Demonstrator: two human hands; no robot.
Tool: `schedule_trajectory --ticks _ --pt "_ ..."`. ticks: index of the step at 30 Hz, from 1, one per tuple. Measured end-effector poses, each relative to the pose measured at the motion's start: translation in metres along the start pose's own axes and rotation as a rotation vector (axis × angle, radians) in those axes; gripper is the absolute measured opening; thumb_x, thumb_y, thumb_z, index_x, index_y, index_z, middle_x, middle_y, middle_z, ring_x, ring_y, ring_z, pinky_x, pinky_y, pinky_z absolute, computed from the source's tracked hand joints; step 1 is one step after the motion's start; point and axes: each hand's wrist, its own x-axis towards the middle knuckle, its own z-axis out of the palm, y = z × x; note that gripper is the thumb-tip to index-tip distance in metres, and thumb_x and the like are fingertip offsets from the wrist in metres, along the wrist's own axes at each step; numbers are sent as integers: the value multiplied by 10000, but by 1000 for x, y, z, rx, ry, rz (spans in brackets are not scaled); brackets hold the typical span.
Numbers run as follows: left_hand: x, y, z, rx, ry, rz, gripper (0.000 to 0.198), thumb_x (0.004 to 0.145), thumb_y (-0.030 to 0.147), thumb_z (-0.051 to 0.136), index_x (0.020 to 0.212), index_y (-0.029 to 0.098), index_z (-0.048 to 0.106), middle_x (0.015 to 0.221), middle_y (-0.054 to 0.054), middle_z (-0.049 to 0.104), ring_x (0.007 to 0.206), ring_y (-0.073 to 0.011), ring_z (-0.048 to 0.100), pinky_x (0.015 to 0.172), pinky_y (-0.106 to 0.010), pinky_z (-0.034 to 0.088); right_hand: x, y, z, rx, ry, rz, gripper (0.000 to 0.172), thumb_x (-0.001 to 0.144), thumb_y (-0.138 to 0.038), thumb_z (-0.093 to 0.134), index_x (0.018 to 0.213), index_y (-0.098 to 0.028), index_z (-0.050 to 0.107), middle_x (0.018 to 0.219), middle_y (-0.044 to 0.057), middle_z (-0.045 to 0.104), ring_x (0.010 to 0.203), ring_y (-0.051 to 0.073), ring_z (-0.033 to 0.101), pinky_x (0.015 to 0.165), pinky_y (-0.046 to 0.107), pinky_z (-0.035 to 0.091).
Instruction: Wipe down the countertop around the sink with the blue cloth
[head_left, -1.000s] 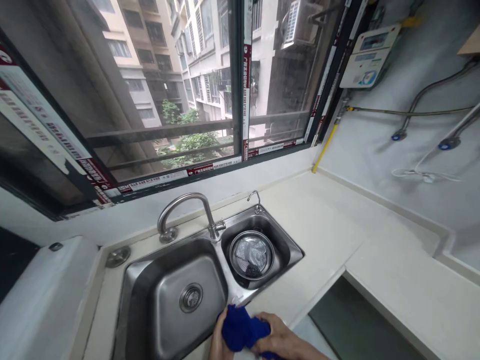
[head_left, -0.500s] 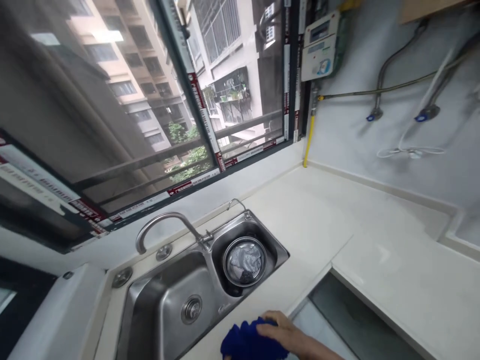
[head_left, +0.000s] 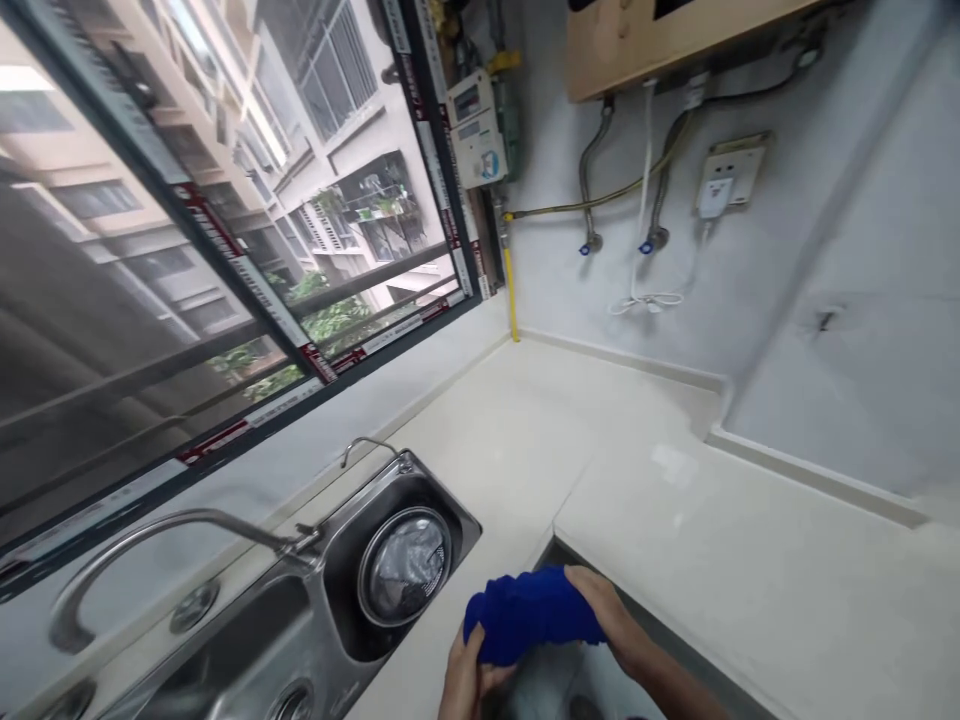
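A bunched blue cloth (head_left: pixel 532 612) is stretched between my two hands, in front of the counter's inner corner. My left hand (head_left: pixel 466 672) grips its left end, with the thumb on the near face. At the right end, my right hand (head_left: pixel 611 620) is closed on the cloth, its fingers partly hidden behind the fabric. To the left is a steel double sink (head_left: pixel 330 610). A round perforated strainer basin (head_left: pixel 405 567) sits in the smaller bowl, with something silvery and crumpled inside it.
A curved faucet (head_left: pixel 172 522) and a small thin spout (head_left: pixel 367 440) rise behind the sink. The pale countertop (head_left: pixel 495 455) bends round to the right. On the wall are a meter (head_left: pixel 476 130), a yellow pipe (head_left: pixel 511 295), hoses and a plugged white cord (head_left: pixel 649 298). A window (head_left: pixel 300 340) lies left.
My view has swung to the right, so the sink sits further left. The cloth has come up and spread wider, and my left hand now shows clearly on its left end.
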Motion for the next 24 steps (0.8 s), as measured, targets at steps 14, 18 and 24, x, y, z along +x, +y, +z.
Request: schedule_trajectory --ticks 14,18,24 --pt "73 91 91 336 -374 187 691 665 736 833 1051 187 671 1090 -160 793 1112 -327 743 889 -393 626 -4 -21 -94 102 498 -208 538 603 -570 896 991 -219 770 1019 68 782 1012 293 706 900 381 560" --pt "90 126 126 398 -561 261 634 693 697 832 1031 193 649 1232 -157 756 1013 -307 769 922 -460 638 2 -50 -120 43 656 -292 568 561 -634 896 898 -205 740 947 69 772 957 279 700 862 373 554" --pt "115 170 156 235 -451 357 547 803 598 747 1159 226 564 1017 -100 780 798 -235 768 773 -410 647 2 -58 -158 31 950 -351 584 586 -734 816 809 -209 692 743 24 692 785 215 642 755 334 526"
